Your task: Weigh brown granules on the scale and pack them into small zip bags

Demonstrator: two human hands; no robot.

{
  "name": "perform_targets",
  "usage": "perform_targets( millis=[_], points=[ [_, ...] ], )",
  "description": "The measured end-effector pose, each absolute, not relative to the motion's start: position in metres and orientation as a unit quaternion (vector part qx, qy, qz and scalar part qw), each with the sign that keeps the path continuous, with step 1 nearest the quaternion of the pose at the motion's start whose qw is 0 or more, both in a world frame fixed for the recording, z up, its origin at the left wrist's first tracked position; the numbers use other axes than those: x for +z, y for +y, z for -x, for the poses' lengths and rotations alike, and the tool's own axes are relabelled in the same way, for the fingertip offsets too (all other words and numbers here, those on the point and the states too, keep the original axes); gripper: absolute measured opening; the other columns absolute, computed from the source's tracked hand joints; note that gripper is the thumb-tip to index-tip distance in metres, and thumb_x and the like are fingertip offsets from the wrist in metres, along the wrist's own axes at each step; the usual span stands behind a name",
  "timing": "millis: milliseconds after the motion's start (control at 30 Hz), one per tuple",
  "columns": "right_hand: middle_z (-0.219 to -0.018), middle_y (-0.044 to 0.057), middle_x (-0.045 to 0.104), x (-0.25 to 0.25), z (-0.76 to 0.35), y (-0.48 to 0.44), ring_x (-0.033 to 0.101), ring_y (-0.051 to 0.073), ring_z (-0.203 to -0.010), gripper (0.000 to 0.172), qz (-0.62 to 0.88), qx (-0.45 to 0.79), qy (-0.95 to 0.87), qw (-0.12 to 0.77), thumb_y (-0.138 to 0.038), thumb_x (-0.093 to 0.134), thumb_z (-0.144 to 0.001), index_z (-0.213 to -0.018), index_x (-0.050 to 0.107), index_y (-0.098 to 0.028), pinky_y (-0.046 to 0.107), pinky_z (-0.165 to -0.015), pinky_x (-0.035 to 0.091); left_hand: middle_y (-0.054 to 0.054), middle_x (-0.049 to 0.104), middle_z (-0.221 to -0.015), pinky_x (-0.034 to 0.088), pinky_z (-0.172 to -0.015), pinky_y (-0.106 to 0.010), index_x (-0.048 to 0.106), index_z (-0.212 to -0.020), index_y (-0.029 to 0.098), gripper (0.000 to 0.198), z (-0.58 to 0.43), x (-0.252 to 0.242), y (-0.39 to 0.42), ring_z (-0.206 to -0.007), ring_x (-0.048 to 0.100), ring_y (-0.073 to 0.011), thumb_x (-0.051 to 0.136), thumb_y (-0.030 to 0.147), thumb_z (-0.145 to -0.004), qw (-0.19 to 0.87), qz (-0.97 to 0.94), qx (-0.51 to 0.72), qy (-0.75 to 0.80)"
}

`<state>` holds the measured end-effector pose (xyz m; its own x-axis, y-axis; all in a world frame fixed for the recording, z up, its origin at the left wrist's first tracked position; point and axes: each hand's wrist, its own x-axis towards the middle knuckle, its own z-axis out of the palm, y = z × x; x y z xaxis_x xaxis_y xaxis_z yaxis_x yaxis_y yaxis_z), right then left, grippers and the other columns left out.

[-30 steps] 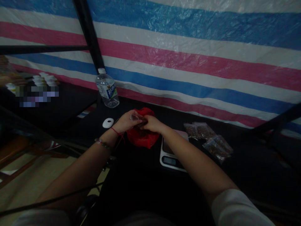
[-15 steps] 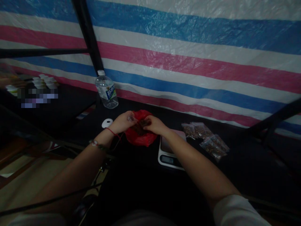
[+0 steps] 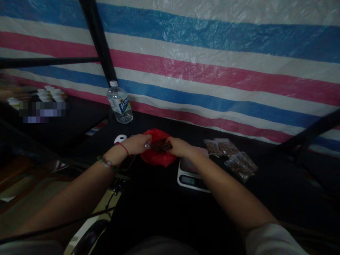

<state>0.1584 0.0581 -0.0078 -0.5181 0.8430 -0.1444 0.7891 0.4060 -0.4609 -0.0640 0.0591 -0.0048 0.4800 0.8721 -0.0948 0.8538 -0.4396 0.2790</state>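
Note:
A red plastic bag lies open on the black table, with dark brown loose material inside. At its left edge my left hand is closed on a small piece of clear plastic. My right hand is at the bag's right side, fingers pinched at the brown material; exactly what they grip is too dark to tell. Right of the bag, partly under my right forearm, sits a white scale with a small display. Several clear zip bags of brown bits lie farther right.
A large clear bottle stands behind my left hand, near a black metal post. A white round object lies beside my left wrist. White-capped containers and another person's hand are at the far left. Striped sheeting hangs behind.
Both hands have moved slightly down and apart, my right one to the right. More of the brown material shows between them in the red bag. The camera view has shifted a little.

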Motion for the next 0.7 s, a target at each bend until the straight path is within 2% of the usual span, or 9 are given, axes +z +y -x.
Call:
perform_targets(
  millis=[133, 267, 333, 400, 500, 700],
  points=[
    [-0.101, 0.007, 0.068, 0.002, -0.166, 0.050, 0.063, 0.017, -0.087, 0.031, 0.481, 0.267, -0.826, 0.120, -0.015, 0.064, -0.074, -0.105, 0.058, -0.016, 0.024, -0.072, 0.046, 0.000, 0.062, -0.071, 0.039, -0.057, -0.023, 0.059, -0.077, 0.021, 0.007, 0.077, 0.006, 0.048, -0.062, 0.055, -0.0142, 0.052, 0.023, -0.075, 0.239, -0.869, 0.030, 0.433],
    [-0.108, 0.006, 0.064, 0.006, -0.168, 0.029, 0.063, 0.015, -0.080, 0.034, 0.487, 0.394, -0.760, 0.175, -0.020, 0.064, -0.077, -0.110, 0.053, -0.019, 0.024, -0.062, 0.051, 0.000, 0.062, -0.075, 0.041, -0.062, -0.023, 0.059, -0.074, 0.020, 0.007, 0.079, 0.001, 0.035, -0.065, 0.055, -0.0135, 0.052, 0.018, -0.074, 0.275, -0.883, 0.040, 0.378],
    [-0.111, 0.006, 0.063, 0.002, -0.165, 0.019, 0.064, 0.014, -0.080, 0.034, 0.480, 0.461, -0.719, 0.202, -0.020, 0.062, -0.079, -0.111, 0.051, -0.020, 0.024, -0.059, 0.052, -0.001, 0.063, -0.077, 0.041, -0.064, -0.023, 0.059, -0.075, 0.020, 0.009, 0.078, -0.008, 0.033, -0.067, 0.056, -0.0138, 0.051, 0.014, -0.074, 0.250, -0.886, 0.054, 0.386],
    [-0.109, 0.005, 0.063, -0.004, -0.161, 0.012, 0.063, 0.014, -0.087, 0.032, 0.456, 0.489, -0.705, 0.236, -0.016, 0.062, -0.079, -0.109, 0.050, -0.019, 0.025, -0.068, 0.053, -0.002, 0.063, -0.079, 0.041, -0.065, -0.023, 0.059, -0.076, 0.020, 0.012, 0.077, -0.015, 0.033, -0.069, 0.058, -0.0144, 0.050, 0.012, -0.073, 0.219, -0.884, 0.057, 0.408],
    [-0.105, 0.005, 0.065, -0.006, -0.158, 0.012, 0.062, 0.014, -0.095, 0.030, 0.445, 0.456, -0.724, 0.266, -0.012, 0.063, -0.077, -0.104, 0.052, -0.017, 0.029, -0.084, 0.049, -0.002, 0.063, -0.080, 0.042, -0.066, -0.024, 0.057, -0.077, 0.020, 0.011, 0.078, -0.010, 0.039, -0.070, 0.058, -0.0152, 0.050, 0.012, -0.073, 0.172, -0.881, 0.066, 0.437],
    [-0.108, 0.004, 0.063, 0.024, -0.168, 0.026, 0.060, 0.016, -0.098, 0.031, 0.443, 0.369, -0.752, 0.320, -0.021, 0.061, -0.079, -0.107, 0.049, -0.019, 0.031, -0.086, 0.046, -0.004, 0.061, -0.082, 0.042, -0.070, -0.027, 0.055, -0.081, 0.018, 0.009, 0.074, 0.029, 0.046, -0.076, 0.056, -0.0182, 0.048, 0.016, -0.076, 0.032, -0.828, 0.216, 0.516]
  ],
)
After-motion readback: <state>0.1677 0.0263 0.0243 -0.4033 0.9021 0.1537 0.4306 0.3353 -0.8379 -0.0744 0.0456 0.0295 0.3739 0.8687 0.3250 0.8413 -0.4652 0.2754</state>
